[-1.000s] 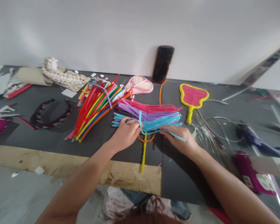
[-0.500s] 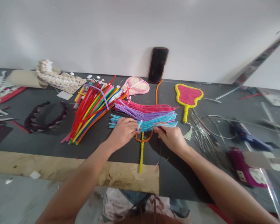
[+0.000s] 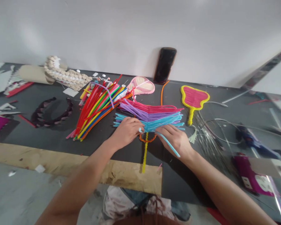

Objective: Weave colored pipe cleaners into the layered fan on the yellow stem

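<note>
A half-woven fan of pipe cleaners (image 3: 152,116), with pink, purple and light blue rows on an orange loop and a yellow handle (image 3: 144,156), lies on the dark table. My left hand (image 3: 127,131) pinches the blue rows at the fan's middle, fingers closed. My right hand (image 3: 176,139) holds a loose light blue pipe cleaner (image 3: 170,144) that slants down over its back, with its fingertips at the fan's lower right edge.
A pile of mixed-colour pipe cleaners (image 3: 97,107) lies left of the fan. A finished pink and yellow fan (image 3: 194,98) and a pink-rimmed one (image 3: 141,85) lie behind. A phone (image 3: 165,65) leans on the wall. Wires and a glue gun (image 3: 253,139) sit right; a dark headband (image 3: 51,112) left.
My right hand has drawn the loose blue pipe cleaner back and down, so it now slants over the hand instead of lying along the fan's rows. My left hand stays pinched at the middle.
</note>
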Tool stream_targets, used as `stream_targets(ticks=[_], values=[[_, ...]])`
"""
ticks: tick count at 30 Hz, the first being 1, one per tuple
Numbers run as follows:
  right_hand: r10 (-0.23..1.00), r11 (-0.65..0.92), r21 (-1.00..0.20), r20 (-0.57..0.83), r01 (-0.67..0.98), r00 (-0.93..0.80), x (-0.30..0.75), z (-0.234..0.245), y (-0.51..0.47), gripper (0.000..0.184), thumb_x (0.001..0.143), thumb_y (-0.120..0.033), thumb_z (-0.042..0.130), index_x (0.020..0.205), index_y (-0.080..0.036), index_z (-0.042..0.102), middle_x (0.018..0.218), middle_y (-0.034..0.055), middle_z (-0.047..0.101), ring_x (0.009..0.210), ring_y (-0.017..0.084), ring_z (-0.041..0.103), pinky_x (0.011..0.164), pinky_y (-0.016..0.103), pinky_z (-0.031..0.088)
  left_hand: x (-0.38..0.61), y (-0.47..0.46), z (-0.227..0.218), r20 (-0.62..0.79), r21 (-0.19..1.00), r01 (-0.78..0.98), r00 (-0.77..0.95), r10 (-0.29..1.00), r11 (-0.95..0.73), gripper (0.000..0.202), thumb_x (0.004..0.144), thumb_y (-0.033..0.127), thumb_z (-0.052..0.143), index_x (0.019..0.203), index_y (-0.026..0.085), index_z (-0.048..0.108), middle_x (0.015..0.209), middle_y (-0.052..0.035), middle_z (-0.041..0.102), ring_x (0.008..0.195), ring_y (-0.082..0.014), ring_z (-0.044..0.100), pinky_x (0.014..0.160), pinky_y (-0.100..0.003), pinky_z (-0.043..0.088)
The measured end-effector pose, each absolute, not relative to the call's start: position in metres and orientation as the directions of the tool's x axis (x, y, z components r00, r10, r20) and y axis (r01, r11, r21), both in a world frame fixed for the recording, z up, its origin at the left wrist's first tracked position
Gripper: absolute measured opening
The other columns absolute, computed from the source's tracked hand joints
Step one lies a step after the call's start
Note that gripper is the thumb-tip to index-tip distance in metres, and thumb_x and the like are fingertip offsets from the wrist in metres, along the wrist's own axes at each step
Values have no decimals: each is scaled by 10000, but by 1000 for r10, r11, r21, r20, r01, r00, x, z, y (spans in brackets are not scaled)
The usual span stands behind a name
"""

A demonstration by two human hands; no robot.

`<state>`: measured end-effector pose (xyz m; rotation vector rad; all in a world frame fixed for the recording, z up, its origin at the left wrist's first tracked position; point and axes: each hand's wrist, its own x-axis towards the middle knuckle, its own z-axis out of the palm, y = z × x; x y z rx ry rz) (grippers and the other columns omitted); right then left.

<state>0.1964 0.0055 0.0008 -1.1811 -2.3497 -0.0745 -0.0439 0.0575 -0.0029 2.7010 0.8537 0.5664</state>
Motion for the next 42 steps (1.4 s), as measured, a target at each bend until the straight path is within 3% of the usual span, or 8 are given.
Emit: stream_targets(ticks=[3,5,9,13,24,30,42], values=[[669,676,-123,516,726,-536,194,3,10,157,935,-172,528,948,-186,684,1084,98,709,1052,250,600,918,387,492,-42,57,-5,296,332,529,728,619,-781,109,932,227,561,926,202,667,1052,-21,724,1057,-190,598,902,-352,391],[665,691,-168,529,703,-527,193,0,14,137,930,-178,542,947,-191,677,1110,97,702,1108,260,577,955,425,489,-41,57,-6,289,306,543,730,620,-782,111,933,233,565,922,195,669,1033,-24,727,1048,-193,601,900,-354,394],[696,691,-307,525,654,-489,191,-8,19,135,936,-176,534,913,-218,660,977,62,725,1003,220,623,912,414,525,-37,57,-6,270,270,574,726,633,-773,144,932,258,573,879,169,673,987,-40,733,1032,-202,610,877,-356,410],[719,668,-349,528,657,-452,188,-13,20,116,927,-177,551,883,-219,651,932,55,730,939,219,631,858,401,530,-35,56,-7,261,280,600,704,661,-750,131,921,248,590,888,151,671,966,-47,733,1027,-211,621,875,-359,420],[806,570,-251,356,783,-473,181,2,25,233,968,-246,485,788,-208,627,814,58,698,847,209,586,769,328,431,-32,51,-6,245,291,625,683,688,-724,156,941,261,548,937,163,670,980,-57,722,1041,-213,613,908,-375,421],[836,506,-249,375,826,-399,170,-4,21,226,967,-245,483,760,-210,568,750,39,653,785,199,540,691,308,341,-30,48,-6,265,285,634,668,695,-718,170,951,260,524,938,151,652,959,-62,715,1025,-219,616,902,-391,421],[812,553,-299,403,777,-423,176,-12,20,255,954,-228,467,727,-208,581,757,61,638,791,210,515,707,320,388,-26,48,-2,263,364,636,631,730,-681,117,938,209,528,923,167,636,952,-61,700,987,-210,606,871,-366,419]])
